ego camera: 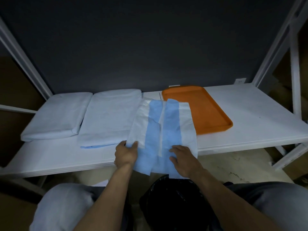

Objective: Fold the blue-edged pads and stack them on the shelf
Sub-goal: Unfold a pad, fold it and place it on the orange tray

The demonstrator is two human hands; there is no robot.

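A blue-edged pad (160,127) lies lengthwise on the white shelf (250,117), its two long sides folded inward so the blue backing shows down the middle. Its near end hangs over the shelf's front edge. My left hand (125,154) grips the pad's near left edge, thumb on top. My right hand (183,157) rests flat on the near right part with fingers spread. Two stacks of folded pads sit to the left: one (110,117) right beside the pad, another (56,117) at the far left.
An orange tray (208,114) lies on the shelf just right of the pad, partly under its far right corner. A black bag-lined bin (175,202) stands on the floor between my knees. White shelf posts rise at both sides.
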